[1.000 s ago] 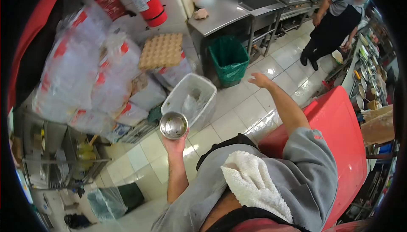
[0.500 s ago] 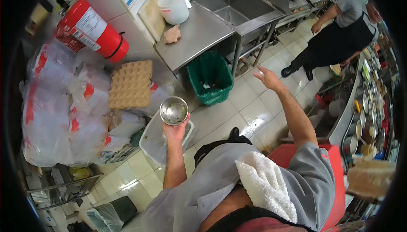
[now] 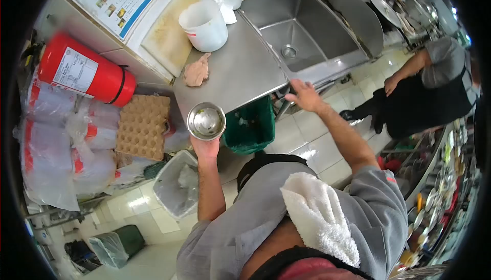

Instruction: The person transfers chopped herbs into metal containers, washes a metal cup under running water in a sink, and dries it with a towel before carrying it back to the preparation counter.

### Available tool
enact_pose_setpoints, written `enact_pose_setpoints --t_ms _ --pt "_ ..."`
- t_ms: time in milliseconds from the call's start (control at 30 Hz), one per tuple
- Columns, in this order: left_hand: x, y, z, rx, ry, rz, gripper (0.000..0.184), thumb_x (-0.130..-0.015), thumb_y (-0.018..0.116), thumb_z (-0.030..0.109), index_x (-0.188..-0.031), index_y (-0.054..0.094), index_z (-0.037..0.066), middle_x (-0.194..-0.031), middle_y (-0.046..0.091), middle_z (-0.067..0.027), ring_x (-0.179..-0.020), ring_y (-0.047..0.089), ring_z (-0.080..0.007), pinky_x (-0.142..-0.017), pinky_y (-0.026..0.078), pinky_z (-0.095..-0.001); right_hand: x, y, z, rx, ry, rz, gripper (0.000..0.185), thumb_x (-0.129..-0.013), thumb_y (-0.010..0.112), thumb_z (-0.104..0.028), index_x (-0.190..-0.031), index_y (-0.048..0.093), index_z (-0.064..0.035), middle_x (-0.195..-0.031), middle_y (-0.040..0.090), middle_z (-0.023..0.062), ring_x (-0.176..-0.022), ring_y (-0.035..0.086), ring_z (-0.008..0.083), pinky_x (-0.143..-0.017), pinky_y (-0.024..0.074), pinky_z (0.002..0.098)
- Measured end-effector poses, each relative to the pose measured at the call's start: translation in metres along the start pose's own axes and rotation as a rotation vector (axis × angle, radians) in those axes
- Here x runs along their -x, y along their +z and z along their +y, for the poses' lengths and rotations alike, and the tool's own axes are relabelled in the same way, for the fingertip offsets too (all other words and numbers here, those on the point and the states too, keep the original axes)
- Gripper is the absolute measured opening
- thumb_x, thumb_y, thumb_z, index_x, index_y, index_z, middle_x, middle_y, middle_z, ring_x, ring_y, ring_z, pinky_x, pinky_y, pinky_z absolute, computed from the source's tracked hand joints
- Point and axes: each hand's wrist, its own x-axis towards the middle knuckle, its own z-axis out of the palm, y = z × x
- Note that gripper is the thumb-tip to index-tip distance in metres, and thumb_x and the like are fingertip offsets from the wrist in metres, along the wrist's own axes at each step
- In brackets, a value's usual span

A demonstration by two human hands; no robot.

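Note:
A small round steel bowl (image 3: 206, 121) with a few green bits inside rests in my left hand (image 3: 205, 147), whose fingers are mostly hidden beneath it. It hangs over the near edge of the steel counter (image 3: 245, 68). My right hand (image 3: 306, 96) is stretched out with fingers apart, holding nothing, close to the front corner of the sink (image 3: 307, 27). On the counter lies a crumpled pinkish-beige piece (image 3: 197, 70) that I cannot identify. Behind it stands a white plastic tub (image 3: 204, 27). Below the counter edge is a green-lined bin (image 3: 249, 131).
A red fire extinguisher (image 3: 87, 70), an egg tray (image 3: 143, 126) and plastic-wrapped packs (image 3: 48, 147) are at the left. A clear-lined bin (image 3: 176, 190) stands by my left forearm. Another person (image 3: 429, 91) in a dark apron stands at the right, near crowded shelves of utensils.
My body and view have moved forward, closer to the counter and sink. The bowl in my left hand is now at the counter edge, and my right hand is nearer the sink.

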Motion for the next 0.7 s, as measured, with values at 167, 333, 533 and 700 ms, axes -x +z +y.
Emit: enact_pose_setpoints --t_ms 167,333,533,700 --pt "-0.046 0.037 -0.037 0.006 0.133 0.117 0.045 -0.092 0.041 0.039 -0.126 0.047 0.01 -0.127 0.051 -0.0101 -0.114 0.05 -0.0321 -0.092 0.043 -0.0526 -0.109 -0.009 0.006 -0.112 -0.022 -0.059 0.083 -0.087 0.04 -0.06 -0.142 0.018 -0.0015 -0.15 0.016 0.0162 -0.138 0.016 0.0314 -0.109 0.0128 0.0543" --pt "-0.08 0.081 -0.076 0.1 0.138 0.171 0.043 -0.097 0.036 0.038 -0.122 0.051 0.007 -0.121 0.055 -0.0078 -0.112 0.052 -0.0238 -0.099 0.04 -0.0409 -0.282 -0.021 0.021 -0.215 -0.037 -0.11 0.083 -0.086 0.039 -0.062 -0.145 0.013 -0.0082 -0.152 0.008 0.0115 -0.138 0.012 0.0361 -0.108 0.0119 0.058" --pt "-0.162 0.158 -0.14 -0.045 0.235 0.269 0.046 -0.097 0.035 0.042 -0.123 0.049 0.007 -0.123 0.054 -0.0083 -0.113 0.051 -0.0258 -0.098 0.041 -0.0445 -0.494 -0.044 0.075 -0.338 -0.187 0.061 0.06 -0.083 0.052 -0.053 -0.123 0.05 -0.0083 -0.124 0.051 0.0173 -0.114 0.047 0.0415 -0.095 0.0395 0.048" --pt "-0.258 0.211 -0.185 -0.033 0.178 0.093 0.045 -0.097 0.035 0.042 -0.121 0.05 0.007 -0.122 0.055 -0.009 -0.113 0.051 -0.0251 -0.097 0.041 -0.0442 -0.537 -0.124 0.174 -0.1 0.283 1.059 0.054 -0.08 0.061 -0.045 -0.116 0.054 -0.0059 -0.096 0.058 0.021 -0.092 0.056 0.0389 -0.083 0.0449 0.047"
